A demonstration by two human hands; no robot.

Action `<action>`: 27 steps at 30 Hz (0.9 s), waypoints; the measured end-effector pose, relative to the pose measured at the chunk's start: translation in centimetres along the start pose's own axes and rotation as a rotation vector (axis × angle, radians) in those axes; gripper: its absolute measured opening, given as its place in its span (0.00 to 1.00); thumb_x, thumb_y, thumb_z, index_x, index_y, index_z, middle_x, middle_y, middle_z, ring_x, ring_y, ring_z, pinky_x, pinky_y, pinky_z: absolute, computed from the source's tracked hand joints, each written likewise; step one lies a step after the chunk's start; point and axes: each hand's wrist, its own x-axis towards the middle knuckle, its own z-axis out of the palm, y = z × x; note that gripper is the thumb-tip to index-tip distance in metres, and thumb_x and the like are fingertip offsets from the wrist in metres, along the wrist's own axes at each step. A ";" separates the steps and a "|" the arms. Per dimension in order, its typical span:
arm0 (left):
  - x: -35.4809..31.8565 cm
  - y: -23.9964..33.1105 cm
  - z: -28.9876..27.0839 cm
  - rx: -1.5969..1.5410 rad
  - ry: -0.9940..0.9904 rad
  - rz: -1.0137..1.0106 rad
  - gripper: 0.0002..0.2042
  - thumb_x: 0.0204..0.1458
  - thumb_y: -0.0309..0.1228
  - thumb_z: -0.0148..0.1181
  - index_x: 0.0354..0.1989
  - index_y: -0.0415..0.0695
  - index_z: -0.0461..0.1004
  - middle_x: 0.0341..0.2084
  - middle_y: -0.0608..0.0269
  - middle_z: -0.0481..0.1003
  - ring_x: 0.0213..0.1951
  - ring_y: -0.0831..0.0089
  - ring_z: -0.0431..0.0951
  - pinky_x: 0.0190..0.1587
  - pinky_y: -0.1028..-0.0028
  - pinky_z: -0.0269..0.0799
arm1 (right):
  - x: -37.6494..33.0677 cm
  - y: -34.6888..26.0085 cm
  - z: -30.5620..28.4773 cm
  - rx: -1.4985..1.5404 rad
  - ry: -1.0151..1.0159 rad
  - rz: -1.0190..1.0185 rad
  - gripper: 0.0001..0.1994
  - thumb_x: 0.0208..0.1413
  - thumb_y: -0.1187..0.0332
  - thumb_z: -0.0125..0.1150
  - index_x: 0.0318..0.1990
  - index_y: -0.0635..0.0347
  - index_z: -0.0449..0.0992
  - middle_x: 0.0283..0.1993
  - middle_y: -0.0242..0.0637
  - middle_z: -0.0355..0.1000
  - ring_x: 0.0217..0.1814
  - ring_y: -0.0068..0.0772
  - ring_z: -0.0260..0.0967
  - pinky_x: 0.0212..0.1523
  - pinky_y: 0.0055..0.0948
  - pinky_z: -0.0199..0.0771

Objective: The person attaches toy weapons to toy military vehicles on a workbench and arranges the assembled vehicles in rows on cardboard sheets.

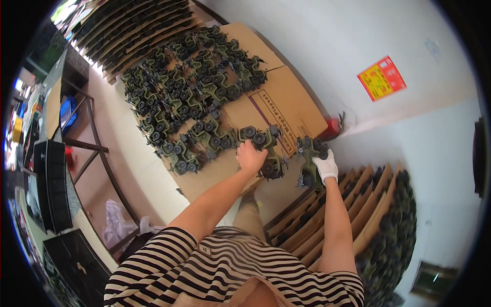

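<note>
My bare left hand (250, 156) grips a green and black toy vehicle (259, 138) at the near right end of a cardboard sheet (238, 113). Its chunky black wheels face up. My right hand (326, 167), in a white glove, holds a second toy vehicle (308, 159) of the same kind, out past the sheet's right edge. The glove covers part of that vehicle, and some of its fingers are hidden. Many more such toy vehicles (189, 94) lie close together on the cardboard, to the left and beyond my left hand.
Layered cardboard sheets with toy vehicles between them form a stack (135, 33) at the far left and another (353, 204) by my right arm. A red cylinder (333, 129) stands against the white wall (409, 30). Left, a bench with a dark metal frame (87, 146) has a plastic bag (118, 222) beside it.
</note>
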 end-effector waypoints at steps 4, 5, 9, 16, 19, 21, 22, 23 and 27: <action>6.1 3.3 8.1 0.035 0.138 -0.138 0.24 0.40 0.45 0.68 0.40 0.42 0.68 0.40 0.53 0.68 0.49 0.52 0.68 0.50 0.53 0.63 | 13.1 -3.8 1.2 -0.063 -0.032 -0.103 0.41 0.43 0.50 0.65 0.66 0.48 0.59 0.57 0.49 0.72 0.58 0.53 0.70 0.58 0.42 0.67; 7.9 3.3 9.5 0.050 0.149 -0.160 0.24 0.40 0.45 0.68 0.40 0.42 0.68 0.40 0.53 0.68 0.49 0.52 0.68 0.50 0.53 0.63 | 15.5 -5.6 2.1 -0.118 -0.026 -0.109 0.38 0.43 0.50 0.65 0.64 0.45 0.60 0.55 0.49 0.74 0.56 0.54 0.71 0.57 0.44 0.68; 14.2 3.3 13.6 0.121 0.326 -0.334 0.25 0.42 0.45 0.68 0.40 0.41 0.67 0.42 0.51 0.69 0.51 0.51 0.67 0.51 0.52 0.63 | 24.0 -11.1 7.5 -0.195 -0.100 -0.250 0.37 0.42 0.53 0.63 0.63 0.50 0.60 0.51 0.51 0.75 0.54 0.51 0.73 0.54 0.44 0.70; 21.5 3.7 15.9 0.216 0.488 -0.565 0.28 0.44 0.46 0.69 0.47 0.41 0.66 0.46 0.54 0.68 0.54 0.53 0.66 0.54 0.54 0.62 | 29.7 -19.5 15.7 -0.250 -0.178 -0.464 0.37 0.48 0.49 0.63 0.63 0.53 0.59 0.48 0.48 0.76 0.50 0.50 0.75 0.51 0.47 0.67; 23.1 1.9 15.7 0.205 0.432 -0.654 0.29 0.45 0.46 0.69 0.49 0.41 0.65 0.49 0.54 0.67 0.57 0.53 0.64 0.56 0.54 0.62 | 30.1 -20.5 17.5 -0.304 -0.192 -0.571 0.38 0.51 0.44 0.61 0.66 0.53 0.58 0.49 0.48 0.76 0.50 0.48 0.75 0.53 0.46 0.64; 23.7 1.2 15.3 0.198 0.372 -0.659 0.29 0.45 0.45 0.69 0.48 0.41 0.65 0.50 0.53 0.67 0.58 0.52 0.64 0.58 0.54 0.62 | 30.3 -20.9 17.3 -0.309 -0.238 -0.591 0.37 0.54 0.47 0.58 0.68 0.51 0.57 0.49 0.48 0.76 0.51 0.48 0.75 0.56 0.45 0.62; 23.7 1.2 15.3 0.201 0.376 -0.670 0.29 0.45 0.45 0.69 0.48 0.41 0.65 0.50 0.53 0.67 0.58 0.52 0.64 0.58 0.54 0.62 | 30.5 -21.2 17.7 -0.311 -0.248 -0.598 0.37 0.54 0.47 0.58 0.68 0.51 0.57 0.49 0.48 0.76 0.51 0.48 0.75 0.56 0.45 0.62; 23.7 1.3 15.2 0.184 0.370 -0.661 0.29 0.44 0.45 0.70 0.48 0.41 0.65 0.50 0.52 0.67 0.57 0.52 0.64 0.58 0.55 0.62 | 30.8 -21.5 18.1 -0.289 -0.270 -0.523 0.34 0.55 0.49 0.57 0.67 0.51 0.58 0.48 0.48 0.76 0.51 0.48 0.75 0.55 0.45 0.63; 23.7 0.9 15.2 0.137 0.371 -0.610 0.29 0.43 0.44 0.70 0.48 0.40 0.65 0.48 0.52 0.68 0.55 0.51 0.66 0.56 0.56 0.64 | 31.7 -22.5 18.3 -0.230 -0.276 -0.444 0.28 0.56 0.57 0.53 0.65 0.52 0.62 0.45 0.48 0.77 0.48 0.50 0.75 0.53 0.45 0.65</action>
